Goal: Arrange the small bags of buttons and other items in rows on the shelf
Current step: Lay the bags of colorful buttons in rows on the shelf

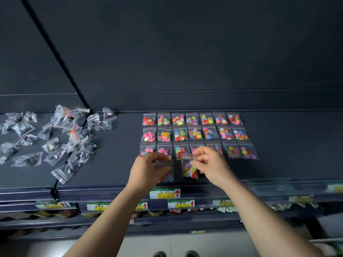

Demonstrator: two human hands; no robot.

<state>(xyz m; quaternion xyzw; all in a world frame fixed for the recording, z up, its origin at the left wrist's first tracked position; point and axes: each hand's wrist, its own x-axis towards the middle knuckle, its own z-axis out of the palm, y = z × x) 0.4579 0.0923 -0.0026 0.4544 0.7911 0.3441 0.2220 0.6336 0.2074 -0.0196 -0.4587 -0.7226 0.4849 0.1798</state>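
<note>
Left hand (148, 167) is pinching the top edge of a small clear zip bag (168, 175). The bag is hanging blurred, with bluish and pink buttons sitting at its bottom. Right hand (209, 164) is gripping the top of a second clear bag (189, 169), fingers curled round its seal; red, yellow, green and blue buttons are filling its lower half. Both bags are hanging just above the front of the dark shelf (278, 164), side by side and not quite touching.

Behind the hands, sorted bags (194, 133) are lying flat in three rows, seven across, each holding mixed bright buttons. The hands are covering part of the nearest row.

Far left, a loose heap of bags (61, 138) is lying crumpled and overlapping. Most are holding dark or unclear contents, and a few are showing coloured buttons.

A price label (164, 193) is sitting on the shelf's front edge.
</note>
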